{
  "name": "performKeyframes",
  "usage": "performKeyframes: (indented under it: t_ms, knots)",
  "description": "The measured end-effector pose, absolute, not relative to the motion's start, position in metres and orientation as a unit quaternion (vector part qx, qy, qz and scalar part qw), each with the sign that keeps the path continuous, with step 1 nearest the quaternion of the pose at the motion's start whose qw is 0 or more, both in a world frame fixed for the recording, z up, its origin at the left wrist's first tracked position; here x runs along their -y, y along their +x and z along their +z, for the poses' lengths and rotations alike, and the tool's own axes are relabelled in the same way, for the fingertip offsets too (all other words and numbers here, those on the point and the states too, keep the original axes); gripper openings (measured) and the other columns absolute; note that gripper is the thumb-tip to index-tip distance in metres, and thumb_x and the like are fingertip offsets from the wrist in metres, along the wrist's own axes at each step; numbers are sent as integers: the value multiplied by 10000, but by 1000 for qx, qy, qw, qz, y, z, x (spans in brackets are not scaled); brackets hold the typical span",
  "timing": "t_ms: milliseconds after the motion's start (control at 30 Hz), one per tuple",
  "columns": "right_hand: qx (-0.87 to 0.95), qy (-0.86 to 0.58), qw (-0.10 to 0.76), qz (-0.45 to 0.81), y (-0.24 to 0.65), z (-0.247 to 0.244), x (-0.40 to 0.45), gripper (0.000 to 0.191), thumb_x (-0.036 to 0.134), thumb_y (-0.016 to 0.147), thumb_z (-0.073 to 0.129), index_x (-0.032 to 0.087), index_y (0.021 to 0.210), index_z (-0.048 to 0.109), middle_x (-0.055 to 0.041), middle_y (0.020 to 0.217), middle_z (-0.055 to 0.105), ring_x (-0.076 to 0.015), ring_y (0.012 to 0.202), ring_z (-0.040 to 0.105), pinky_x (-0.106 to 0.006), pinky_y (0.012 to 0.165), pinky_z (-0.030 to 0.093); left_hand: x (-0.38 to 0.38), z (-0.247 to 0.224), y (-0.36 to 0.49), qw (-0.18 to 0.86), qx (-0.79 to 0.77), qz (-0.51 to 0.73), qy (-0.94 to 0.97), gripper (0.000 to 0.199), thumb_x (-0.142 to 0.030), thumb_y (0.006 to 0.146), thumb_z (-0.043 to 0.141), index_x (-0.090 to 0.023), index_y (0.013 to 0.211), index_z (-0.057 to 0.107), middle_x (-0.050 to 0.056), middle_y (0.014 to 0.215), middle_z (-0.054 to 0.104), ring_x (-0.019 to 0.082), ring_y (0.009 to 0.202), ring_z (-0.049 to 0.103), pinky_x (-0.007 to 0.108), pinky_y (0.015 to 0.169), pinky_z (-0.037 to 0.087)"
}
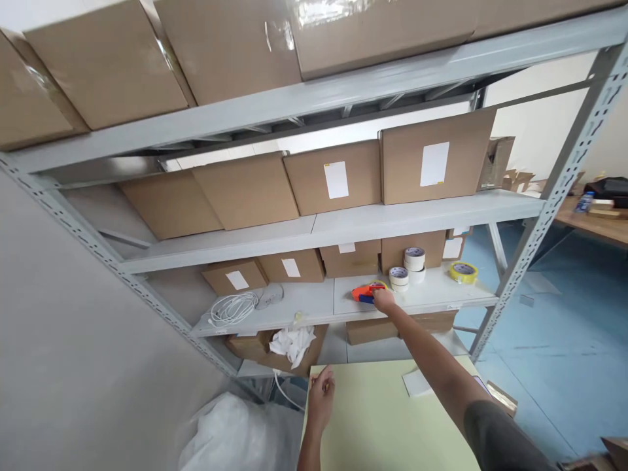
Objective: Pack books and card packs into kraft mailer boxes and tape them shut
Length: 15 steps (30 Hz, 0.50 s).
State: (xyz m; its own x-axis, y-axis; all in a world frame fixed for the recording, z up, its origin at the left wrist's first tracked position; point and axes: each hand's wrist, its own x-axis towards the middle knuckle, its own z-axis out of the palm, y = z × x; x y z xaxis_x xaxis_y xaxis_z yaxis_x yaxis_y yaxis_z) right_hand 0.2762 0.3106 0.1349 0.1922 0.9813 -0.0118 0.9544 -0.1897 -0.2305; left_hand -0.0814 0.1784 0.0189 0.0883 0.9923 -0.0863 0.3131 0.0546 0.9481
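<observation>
My right hand [383,299] reaches to the shelf and its fingers are closed on an orange and blue tape dispenser [363,294], which has yellow tape at its far side. White tape rolls [399,278] are stacked just right of the dispenser, and a yellow tape roll [463,272] lies farther right on the same shelf. My left hand [322,387] is over the back left corner of the pale yellow-green table [383,412], with its fingers curled; whatever it holds, if anything, is too small to make out.
A grey metal rack [353,226] carries cardboard boxes [245,190] on several levels. A coiled white cable [234,309] is at the left of the tape shelf, above a white cloth [293,343]. A white plastic bag [235,432] stands left of the table. White paper [417,383] lies on the table.
</observation>
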Motion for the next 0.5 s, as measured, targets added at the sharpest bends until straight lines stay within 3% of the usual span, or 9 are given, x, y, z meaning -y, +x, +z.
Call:
performKeyframes:
  t_ms: [200, 500]
  knots:
    - [644, -759, 99, 19, 244, 147, -275, 329, 226, 1011, 604, 151, 1327, 656, -165, 1177, 774, -266, 1080, 716, -319, 916, 477, -176, 9, -98, 475, -506, 404, 596, 639, -611, 803, 698, -178, 1270, 760, 178, 1170, 785, 311, 1108, 751, 453, 1024, 555]
    - [686, -702, 177, -76, 151, 98, -176, 174, 235, 1030, 550, 165, 1143, 664, -145, 1077, 747, -282, 1028, 654, -353, 915, 442, -173, -28, -138, 518, -492, 400, 574, 551, -529, 840, 672, -181, 1260, 749, 174, 1176, 788, 277, 1069, 759, 420, 963, 593]
